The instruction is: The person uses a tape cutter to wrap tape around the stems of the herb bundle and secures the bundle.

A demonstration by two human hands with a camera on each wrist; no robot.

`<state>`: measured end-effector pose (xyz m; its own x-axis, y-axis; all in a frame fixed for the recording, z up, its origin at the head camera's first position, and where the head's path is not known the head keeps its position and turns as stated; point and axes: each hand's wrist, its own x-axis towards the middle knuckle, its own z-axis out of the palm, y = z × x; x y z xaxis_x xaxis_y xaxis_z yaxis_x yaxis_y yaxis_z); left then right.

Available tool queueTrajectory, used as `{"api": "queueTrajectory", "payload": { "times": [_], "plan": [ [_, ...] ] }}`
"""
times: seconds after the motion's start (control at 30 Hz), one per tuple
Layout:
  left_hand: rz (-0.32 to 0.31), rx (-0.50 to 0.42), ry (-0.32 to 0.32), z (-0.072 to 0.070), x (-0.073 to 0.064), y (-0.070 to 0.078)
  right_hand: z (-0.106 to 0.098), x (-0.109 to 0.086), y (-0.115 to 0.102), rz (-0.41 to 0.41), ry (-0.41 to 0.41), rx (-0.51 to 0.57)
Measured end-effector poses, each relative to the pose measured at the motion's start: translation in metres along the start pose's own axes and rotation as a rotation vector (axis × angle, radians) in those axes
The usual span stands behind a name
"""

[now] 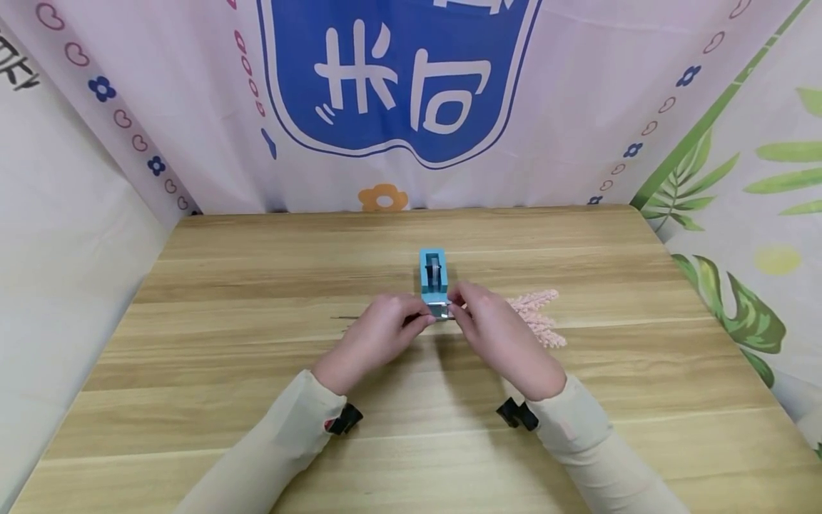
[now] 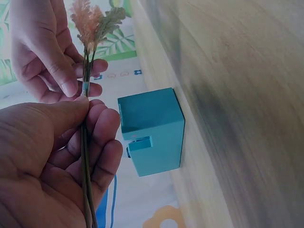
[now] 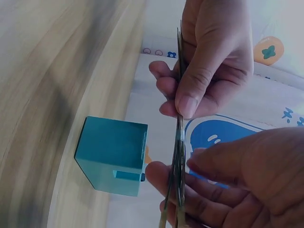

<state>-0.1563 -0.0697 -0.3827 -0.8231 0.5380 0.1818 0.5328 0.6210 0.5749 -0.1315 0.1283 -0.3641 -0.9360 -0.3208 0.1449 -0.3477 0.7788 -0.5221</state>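
Both hands hold a bunch of feathery pink flowers (image 1: pixel 536 314) by its thin stems, just in front of a blue tape dispenser (image 1: pixel 433 285). My left hand (image 1: pixel 375 332) pinches the stems between thumb and fingers; their bare ends extend past it. Nearer the flower heads, my right hand (image 1: pixel 504 339) has its fingers curled behind the stems and its thumb beside them. A shiny clear strip of tape (image 3: pixel 180 135) lies around the stems between the hands. In the left wrist view, one plume (image 2: pixel 109 23) looks greenish.
The dispenser stands on a wood-grain table (image 1: pixel 212 335), with a roll of tape (image 1: pixel 434 271) inside. Behind the table hangs a white printed cloth (image 1: pixel 212 93) with a large blue sign. Leaf-patterned cloth (image 1: pixel 738 178) hangs to the right.
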Motion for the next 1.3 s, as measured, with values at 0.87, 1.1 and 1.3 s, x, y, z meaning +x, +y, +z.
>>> {"api": "queueTrajectory", "payload": {
  "times": [0.87,1.1,1.3],
  "plan": [
    [-0.019,-0.034,0.011,-0.0013,-0.0027,0.0012,0.0026,-0.0007,0.0022,-0.153,0.0,-0.068],
    [-0.01,-0.028,0.027,-0.0008,-0.0024,0.0008,0.0025,0.0017,0.002,-0.143,-0.033,-0.106],
    [-0.014,-0.023,0.047,0.0008,-0.0026,0.0017,0.0033,0.0041,0.0038,-0.159,-0.041,-0.094]
  ]
}}
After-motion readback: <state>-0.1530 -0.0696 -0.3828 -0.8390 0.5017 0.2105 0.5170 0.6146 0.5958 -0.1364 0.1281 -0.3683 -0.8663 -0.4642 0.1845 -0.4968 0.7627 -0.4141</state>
